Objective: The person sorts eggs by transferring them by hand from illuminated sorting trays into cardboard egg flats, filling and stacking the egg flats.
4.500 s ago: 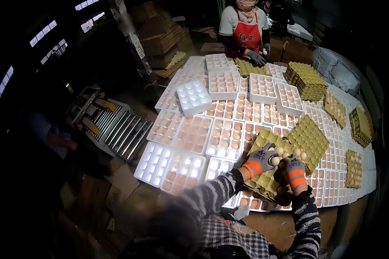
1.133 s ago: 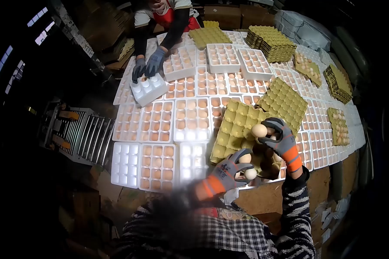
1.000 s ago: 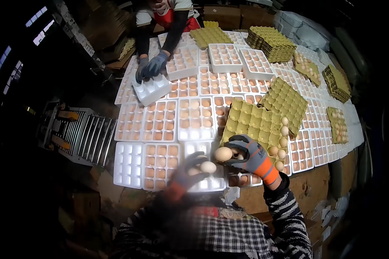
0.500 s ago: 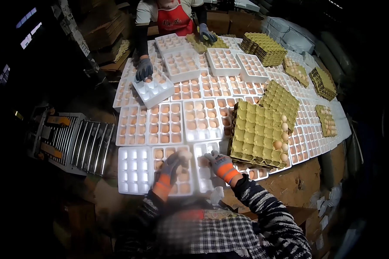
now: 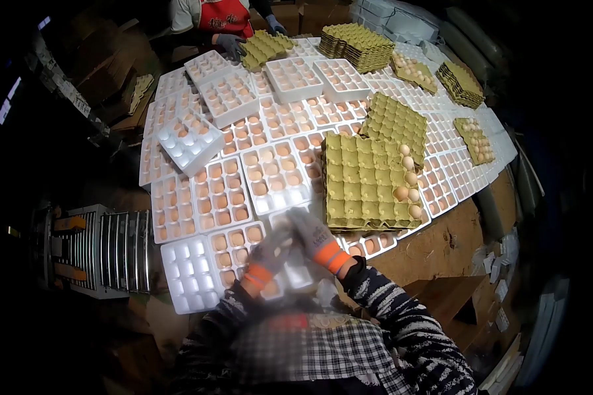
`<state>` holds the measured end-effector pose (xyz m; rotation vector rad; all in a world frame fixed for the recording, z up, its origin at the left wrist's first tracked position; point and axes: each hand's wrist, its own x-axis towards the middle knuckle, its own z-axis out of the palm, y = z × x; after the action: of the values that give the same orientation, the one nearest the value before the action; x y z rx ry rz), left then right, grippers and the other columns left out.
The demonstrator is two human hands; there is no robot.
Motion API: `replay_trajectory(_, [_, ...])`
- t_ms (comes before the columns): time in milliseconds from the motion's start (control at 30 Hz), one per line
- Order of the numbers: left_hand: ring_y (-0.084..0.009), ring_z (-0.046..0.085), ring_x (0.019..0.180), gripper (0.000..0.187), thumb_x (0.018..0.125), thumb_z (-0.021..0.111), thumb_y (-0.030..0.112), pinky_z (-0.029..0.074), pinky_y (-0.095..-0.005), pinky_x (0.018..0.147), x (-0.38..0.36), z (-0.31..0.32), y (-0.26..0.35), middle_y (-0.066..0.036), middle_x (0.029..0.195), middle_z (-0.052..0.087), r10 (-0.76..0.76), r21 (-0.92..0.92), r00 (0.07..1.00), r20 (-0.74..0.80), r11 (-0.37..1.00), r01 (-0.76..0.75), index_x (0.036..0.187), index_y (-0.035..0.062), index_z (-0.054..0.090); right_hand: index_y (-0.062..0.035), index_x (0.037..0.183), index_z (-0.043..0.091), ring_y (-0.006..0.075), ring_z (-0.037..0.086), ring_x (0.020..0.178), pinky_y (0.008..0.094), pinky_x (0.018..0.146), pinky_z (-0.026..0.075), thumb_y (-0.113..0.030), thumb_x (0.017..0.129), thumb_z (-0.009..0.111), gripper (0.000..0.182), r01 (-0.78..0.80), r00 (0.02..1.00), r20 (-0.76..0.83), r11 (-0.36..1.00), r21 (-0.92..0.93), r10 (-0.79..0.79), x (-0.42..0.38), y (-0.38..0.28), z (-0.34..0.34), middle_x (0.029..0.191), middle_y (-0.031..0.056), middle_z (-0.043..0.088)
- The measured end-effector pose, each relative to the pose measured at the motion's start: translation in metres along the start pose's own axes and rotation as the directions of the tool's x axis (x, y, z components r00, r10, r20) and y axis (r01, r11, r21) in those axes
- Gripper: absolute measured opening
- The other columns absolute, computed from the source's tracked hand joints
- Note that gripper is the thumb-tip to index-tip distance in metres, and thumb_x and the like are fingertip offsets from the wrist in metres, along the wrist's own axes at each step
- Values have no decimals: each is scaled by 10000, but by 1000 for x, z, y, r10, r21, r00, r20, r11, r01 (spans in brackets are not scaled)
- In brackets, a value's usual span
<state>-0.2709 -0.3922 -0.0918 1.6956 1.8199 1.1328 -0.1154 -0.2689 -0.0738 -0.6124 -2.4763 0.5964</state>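
Note:
My left hand (image 5: 269,255), in a grey glove with an orange cuff, is closed around a pale egg (image 5: 283,249), which is blurred and partly covered by the fingers. Close beside it my right hand (image 5: 315,237), gloved the same way, reaches over a white foam tray (image 5: 300,276); motion smears its fingers. Left of my hands lies a foam tray with eggs (image 5: 227,240) in its cells. A stack of yellow-green pulp trays (image 5: 366,187) stands just right of my right hand, with several eggs (image 5: 410,178) along its right side.
An empty-celled foam tray (image 5: 190,275) lies at the front left. Egg-filled foam trays (image 5: 221,191) cover much of the table, some stacked. Across it, a person in a red apron (image 5: 225,18) handles a pulp tray (image 5: 265,49). A roller conveyor (image 5: 125,250) stands left.
My view has shifted, moving the table leftward in the picture. My hands have come closer together, with the egg still in my left. The other person's hand has left the tilted foam tray for the pulp tray.

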Motion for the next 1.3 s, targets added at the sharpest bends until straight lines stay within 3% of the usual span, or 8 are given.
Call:
replay_trajectory(100, [-364, 621, 1151, 566, 856, 685, 204, 542, -436, 934, -29, 30, -9, -136, 1276, 623, -133, 361, 904, 407, 932, -25, 1401, 144, 545, -48, 1310, 592, 427, 618, 1102, 447, 954, 522, -109, 849, 692, 476, 41, 999, -15, 995, 86, -40, -25, -39, -70, 1255, 223, 608])
replay_trajectory(333, [-369, 582, 1133, 593, 797, 746, 60, 507, -419, 965, 4, 60, 29, -188, 1323, 534, 37, -80, 995, 91, 996, -29, 1355, 52, 546, -75, 1250, 628, 380, 625, 1089, 446, 904, 534, -39, 735, 782, 539, -130, 942, -323, 988, -86, 96, -122, 21, -155, 1252, 173, 622])
replay_trajectory(433, [-410, 416, 1314, 587, 870, 714, 238, 316, -525, 1128, 5, 96, 18, -207, 1415, 478, 96, 335, 990, 108, 934, -127, 1389, 43, 521, -80, 1289, 611, 367, 600, 1134, 436, 955, 512, -36, 751, 755, 559, -332, 859, -451, 934, -135, 241, -119, 53, -208, 1295, 156, 608])
replay_trajectory(667, [-399, 510, 1187, 495, 797, 718, 36, 427, -495, 1026, 56, 86, 80, -188, 1267, 548, 249, 148, 913, -323, 966, -211, 1269, 32, 567, -213, 1260, 640, 324, 580, 1163, 434, 981, 492, -165, 806, 715, 462, -384, 876, 86, 794, -471, 475, -136, 136, -249, 1283, 68, 597])
replay_trajectory(900, [-356, 542, 1188, 611, 809, 758, 271, 385, -468, 1079, 186, 137, 198, -129, 1263, 633, 306, 70, 926, 222, 942, -328, 1373, 118, 580, -86, 1197, 660, 208, 625, 1094, 341, 953, 527, -137, 833, 777, 386, -321, 763, -166, 589, 741, 625, -137, 167, -285, 1173, 91, 614])
replay_trajectory(1033, [-331, 562, 1159, 585, 778, 771, 253, 394, -469, 1065, 219, 184, 192, -115, 1239, 637, 318, 220, 877, 360, 885, -411, 1325, 127, 607, -206, 1337, 553, 372, 615, 1030, 461, 873, 517, -385, 797, 757, 604, -531, 843, -19, 827, -185, 537, -112, 180, -265, 1131, 171, 575])
replay_trajectory(1167, [-316, 575, 1132, 469, 750, 770, 216, 455, -465, 1000, 230, 179, 196, -116, 1187, 633, 246, 33, 911, 330, 962, -272, 1190, 96, 662, -152, 1381, 518, 323, 656, 1056, 426, 930, 520, -324, 923, 616, 498, -535, 788, 174, 796, -282, 591, -98, 180, -280, 1247, 133, 608])
replay_trajectory(1300, [-333, 553, 1068, 475, 721, 662, 89, 457, -408, 987, 274, 172, 175, -126, 1088, 584, 226, -335, 962, 151, 928, -166, 1195, 107, 683, -91, 1306, 611, 176, 631, 1030, 339, 913, 523, -216, 834, 800, 524, -308, 820, 50, 366, 878, 570, -119, 217, -295, 1237, 50, 629])
